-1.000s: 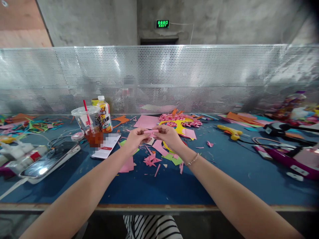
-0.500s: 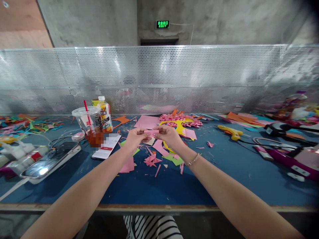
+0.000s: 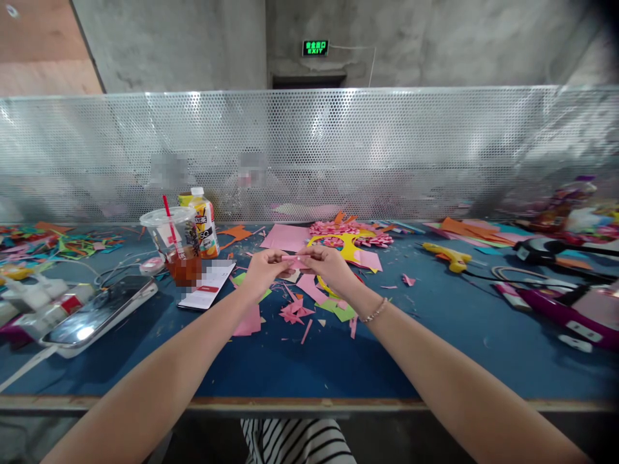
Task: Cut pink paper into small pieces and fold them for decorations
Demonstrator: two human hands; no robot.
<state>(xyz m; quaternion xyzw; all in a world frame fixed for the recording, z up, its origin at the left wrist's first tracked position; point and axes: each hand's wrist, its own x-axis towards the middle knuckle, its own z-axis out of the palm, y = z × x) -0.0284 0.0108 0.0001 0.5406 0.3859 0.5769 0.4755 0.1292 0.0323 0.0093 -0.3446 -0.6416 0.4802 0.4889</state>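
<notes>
Both hands barely moved: left hand (image 3: 264, 267) and right hand (image 3: 326, 263) kept their fingers pinched on the pink paper strip (image 3: 296, 260), now flatter between them, folding ongoing.

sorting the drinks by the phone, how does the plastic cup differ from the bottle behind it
The plastic cup is clear, wide and lidded, with a red straw standing in it; the bottle is narrower, wrapped in an orange label and closed with a white cap. The cup holds only a low layer of reddish-brown drink, while the bottle's label hides its level. The cup stands nearer the table's front edge, the bottle behind it. Both stand upright on the blue table.
</notes>
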